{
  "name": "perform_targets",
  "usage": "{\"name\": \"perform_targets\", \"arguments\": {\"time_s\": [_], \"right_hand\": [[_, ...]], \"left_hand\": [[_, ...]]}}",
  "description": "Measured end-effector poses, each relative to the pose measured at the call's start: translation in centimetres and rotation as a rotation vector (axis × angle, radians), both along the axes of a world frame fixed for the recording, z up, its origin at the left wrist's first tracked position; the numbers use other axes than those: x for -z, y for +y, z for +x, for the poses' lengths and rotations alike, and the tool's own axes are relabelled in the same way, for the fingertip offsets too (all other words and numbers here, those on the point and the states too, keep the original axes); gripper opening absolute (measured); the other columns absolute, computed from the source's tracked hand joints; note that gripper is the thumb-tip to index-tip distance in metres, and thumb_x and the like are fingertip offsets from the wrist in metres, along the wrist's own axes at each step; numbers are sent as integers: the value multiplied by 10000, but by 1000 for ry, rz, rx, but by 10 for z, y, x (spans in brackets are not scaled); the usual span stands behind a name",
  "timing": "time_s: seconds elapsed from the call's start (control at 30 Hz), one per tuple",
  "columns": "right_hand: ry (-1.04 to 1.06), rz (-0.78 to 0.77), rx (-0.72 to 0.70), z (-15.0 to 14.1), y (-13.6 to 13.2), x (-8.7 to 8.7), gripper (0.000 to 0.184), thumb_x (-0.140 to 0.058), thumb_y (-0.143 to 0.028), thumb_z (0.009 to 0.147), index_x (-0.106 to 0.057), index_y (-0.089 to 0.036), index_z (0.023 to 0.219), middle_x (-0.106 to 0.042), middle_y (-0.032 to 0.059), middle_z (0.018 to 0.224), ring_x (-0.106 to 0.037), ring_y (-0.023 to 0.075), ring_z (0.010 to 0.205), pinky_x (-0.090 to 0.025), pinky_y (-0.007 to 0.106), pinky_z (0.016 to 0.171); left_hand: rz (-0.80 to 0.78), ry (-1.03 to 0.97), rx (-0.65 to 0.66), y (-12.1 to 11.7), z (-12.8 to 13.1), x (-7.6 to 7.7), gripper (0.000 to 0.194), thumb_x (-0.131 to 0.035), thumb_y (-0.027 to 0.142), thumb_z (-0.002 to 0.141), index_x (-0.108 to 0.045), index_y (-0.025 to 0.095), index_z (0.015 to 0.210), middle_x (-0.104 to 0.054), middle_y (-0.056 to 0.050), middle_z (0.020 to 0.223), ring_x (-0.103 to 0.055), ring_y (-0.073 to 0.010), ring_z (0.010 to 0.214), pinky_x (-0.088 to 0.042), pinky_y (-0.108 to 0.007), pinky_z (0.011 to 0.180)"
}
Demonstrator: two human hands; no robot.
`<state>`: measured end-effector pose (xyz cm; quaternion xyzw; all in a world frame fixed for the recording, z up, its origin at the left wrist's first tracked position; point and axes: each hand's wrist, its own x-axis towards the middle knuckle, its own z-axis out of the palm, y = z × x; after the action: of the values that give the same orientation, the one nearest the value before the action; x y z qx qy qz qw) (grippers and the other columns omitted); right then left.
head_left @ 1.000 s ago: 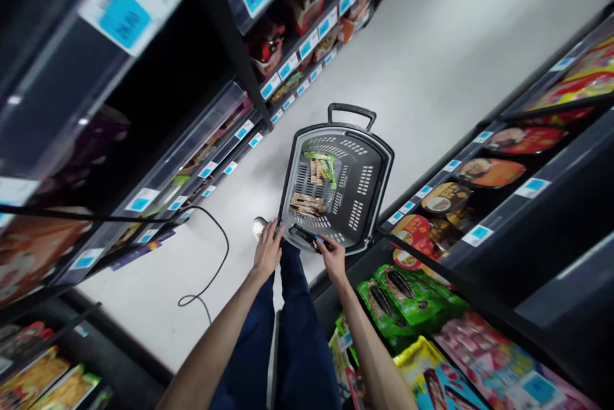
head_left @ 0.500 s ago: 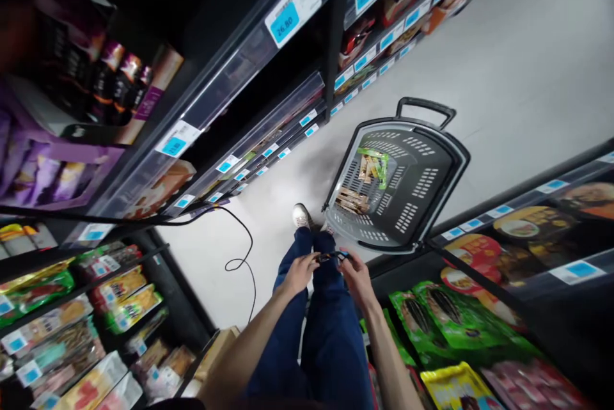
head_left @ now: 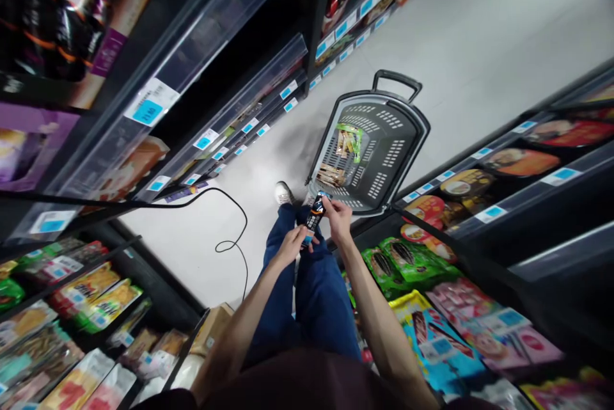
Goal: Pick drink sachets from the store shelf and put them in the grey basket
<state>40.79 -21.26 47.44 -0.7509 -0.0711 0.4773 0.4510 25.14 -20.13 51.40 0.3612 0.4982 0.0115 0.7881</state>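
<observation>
A small, narrow black packet (head_left: 315,212) with blue ends and an orange mark is held between my two hands, above my legs. My left hand (head_left: 293,244) grips its lower end, and my right hand (head_left: 338,215) pinches the upper end. The print on it is too small to read. Just beyond my hands, a grey shopping basket (head_left: 405,170) with its black handle stands on the floor. Inside it lie a green-edged snack packet (head_left: 349,142) and a brown packet (head_left: 332,174).
Shelving with price tags (head_left: 151,103) rises on the left, holding black and purple packets (head_left: 71,20). More shelves with green bags (head_left: 407,256) stand at right. A black cable (head_left: 245,212) curls over the pale floor (head_left: 192,256). A cardboard box (head_left: 213,330) sits at lower left.
Both hands have turned the packet from edge-on to upright, so its printed face shows. My right hand is now higher than my left. The view has shifted, moving the basket left and up.
</observation>
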Motion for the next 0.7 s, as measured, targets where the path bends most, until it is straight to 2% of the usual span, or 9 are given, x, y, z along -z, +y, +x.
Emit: {"name": "perform_targets", "arguments": {"time_s": [0.13,0.2,0.3,0.43,0.53,0.7], "right_hand": [[-59,14,2,-2,17,-3,476,-685,-594,712,-572,-153,571,-491,-15,524,-430,109,517,-379,239,494],[-80,21,-21,-1,23,-4,476,-687,-586,716,-556,-156,557,-481,-17,521,-423,106,520,-376,235,492],[-96,25,-43,1,28,-3,487,-681,-574,732,-501,-170,528,-442,-29,505,-403,100,516,-368,229,486],[-32,36,-26,-2,32,1,483,-687,-555,741,-451,-186,538,-407,-48,502,-389,94,504,-381,224,482],[76,40,-21,-11,32,2,422,-655,-558,769,-529,-186,616,-540,-21,591,-491,123,558,-439,242,528],[280,73,-154,-33,31,-4,363,-644,-524,797,-690,-179,899,-709,59,837,-638,200,744,-518,306,656]], "left_hand": [[95,10,15,8,-6,2,430,-500,526,899,-713,155,949,-724,-98,990,-654,-216,903,-484,-296,799],[142,23,12,10,-11,4,351,-594,460,859,-723,163,995,-711,-91,1035,-635,-220,952,-478,-296,825],[121,22,-51,11,-20,8,351,-685,363,794,-702,160,1079,-702,-82,1009,-632,-196,887,-483,-293,797],[118,46,-104,12,-30,13,331,-708,312,764,-699,144,1049,-681,-53,870,-615,-163,781,-475,-276,738],[131,65,-148,13,-35,16,289,-713,285,747,-687,134,992,-654,-36,817,-604,-150,749,-472,-270,721],[161,126,-181,21,-35,18,173,-674,207,718,-635,159,880,-604,9,745,-575,-124,695,-457,-245,687]]}}
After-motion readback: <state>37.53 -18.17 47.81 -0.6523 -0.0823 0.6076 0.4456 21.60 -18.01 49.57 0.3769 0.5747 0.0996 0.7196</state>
